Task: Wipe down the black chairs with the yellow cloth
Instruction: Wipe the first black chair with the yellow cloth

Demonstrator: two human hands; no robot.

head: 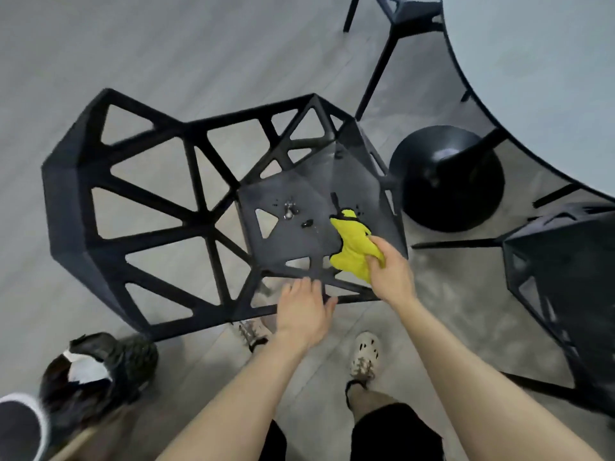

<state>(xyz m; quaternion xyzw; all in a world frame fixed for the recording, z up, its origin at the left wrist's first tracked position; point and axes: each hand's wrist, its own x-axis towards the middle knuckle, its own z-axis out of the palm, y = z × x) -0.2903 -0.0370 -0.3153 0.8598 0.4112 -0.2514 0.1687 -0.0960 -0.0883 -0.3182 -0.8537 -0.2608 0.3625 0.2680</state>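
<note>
1. The left hand (304,311) lies flat on the front edge of the black chair (63,201), with its fingers straight and a little spread.
2. The right hand (392,277) curls its fingers round the yellow cloth (352,244) and grips it in a soft bunch.
3. The cloth touches the right side of the seat (299,241).
4. The chair is hard and dark, and its back and sides have many triangle holes.
5. Small shiny drops (289,207) lie on the dull, flat seat, left of the cloth.
6. A round pale table (532,61) stands to the right on a round black foot (449,181), near a second black chair (559,271).
</note>
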